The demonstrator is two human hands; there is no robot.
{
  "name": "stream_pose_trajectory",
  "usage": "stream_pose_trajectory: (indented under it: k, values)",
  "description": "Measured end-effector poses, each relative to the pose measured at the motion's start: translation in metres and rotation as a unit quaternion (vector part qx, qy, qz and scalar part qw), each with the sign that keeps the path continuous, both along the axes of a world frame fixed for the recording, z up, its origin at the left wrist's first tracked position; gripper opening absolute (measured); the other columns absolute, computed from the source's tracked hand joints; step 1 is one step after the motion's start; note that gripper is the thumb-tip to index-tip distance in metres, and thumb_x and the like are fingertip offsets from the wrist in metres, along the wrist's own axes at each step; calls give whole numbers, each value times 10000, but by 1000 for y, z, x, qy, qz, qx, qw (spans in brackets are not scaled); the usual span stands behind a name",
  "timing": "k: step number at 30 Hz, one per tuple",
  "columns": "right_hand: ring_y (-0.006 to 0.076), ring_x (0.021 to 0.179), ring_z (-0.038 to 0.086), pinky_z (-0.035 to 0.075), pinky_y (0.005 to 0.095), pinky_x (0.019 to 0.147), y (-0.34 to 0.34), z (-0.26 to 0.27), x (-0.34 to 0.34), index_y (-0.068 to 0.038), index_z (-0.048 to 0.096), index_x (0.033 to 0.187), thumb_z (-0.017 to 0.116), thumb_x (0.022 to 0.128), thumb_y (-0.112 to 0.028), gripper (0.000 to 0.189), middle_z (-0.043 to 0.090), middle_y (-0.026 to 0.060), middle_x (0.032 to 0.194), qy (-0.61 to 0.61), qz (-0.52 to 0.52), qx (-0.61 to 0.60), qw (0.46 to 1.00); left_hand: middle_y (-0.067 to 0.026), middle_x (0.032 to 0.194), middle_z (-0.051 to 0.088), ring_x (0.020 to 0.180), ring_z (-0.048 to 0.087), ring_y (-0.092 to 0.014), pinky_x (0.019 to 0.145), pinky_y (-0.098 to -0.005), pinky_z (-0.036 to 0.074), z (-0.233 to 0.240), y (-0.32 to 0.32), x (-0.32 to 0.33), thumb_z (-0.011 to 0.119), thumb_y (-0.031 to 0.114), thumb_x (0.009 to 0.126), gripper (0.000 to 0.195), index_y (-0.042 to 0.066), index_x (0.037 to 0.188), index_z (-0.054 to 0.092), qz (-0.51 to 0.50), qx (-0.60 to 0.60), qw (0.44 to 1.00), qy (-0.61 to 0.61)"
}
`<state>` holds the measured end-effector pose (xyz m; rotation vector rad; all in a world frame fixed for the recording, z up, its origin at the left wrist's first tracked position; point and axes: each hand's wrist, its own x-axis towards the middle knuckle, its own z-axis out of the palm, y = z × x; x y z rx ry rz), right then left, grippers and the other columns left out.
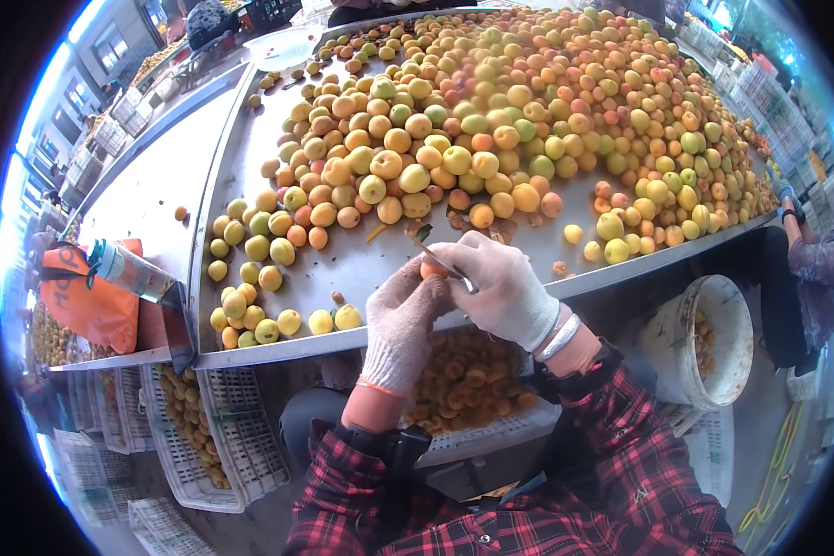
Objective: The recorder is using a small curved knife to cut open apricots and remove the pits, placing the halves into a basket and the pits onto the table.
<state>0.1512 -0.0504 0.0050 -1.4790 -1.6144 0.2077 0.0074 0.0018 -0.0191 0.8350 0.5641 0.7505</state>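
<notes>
Both of my hands wear pale knitted gloves stained at the fingers, and they meet just above the table's front edge. A small orange apricot is pinched in the fingers of my left hand. My right hand grips a thin metal knife, which lies across the apricot. How deep the blade sits cannot be told. Beyond my hands, a large heap of yellow, green and orange apricots covers much of the metal table. Below my hands, a crate holds many cut or pitted apricots.
A white bucket with fruit inside stands at right, near a seated person. At left are an orange bag, a clear bottle and plastic crates of apricots. A white basin rests at the far edge.
</notes>
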Motion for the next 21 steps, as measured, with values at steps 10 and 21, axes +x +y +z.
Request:
stream_pose_trajectory:
  k: [10, 21]
  values:
    - [271, 773, 672, 506, 348, 691, -15, 7, 13, 0, 625, 940, 652, 886, -152, 164, 671, 152, 816, 167, 139, -177, 960, -154, 1293, 547, 1145, 563, -215, 992, -326, 442, 18, 5, -4, 606, 50, 872, 471, -89, 1308, 493, 17, 80, 994, -66]
    - [180, 841, 645, 498, 331, 794, -17, -1, 6, -26, 678, 1048, 644, 912, -230, 248, 696, 113, 873, 211, 202, -191, 937, -109, 1108, 663, 1028, 615, -188, 913, -309, 483, 17, 9, -15, 659, 251, 883, 448, -56, 1203, 603, -68, 185, 980, 0]
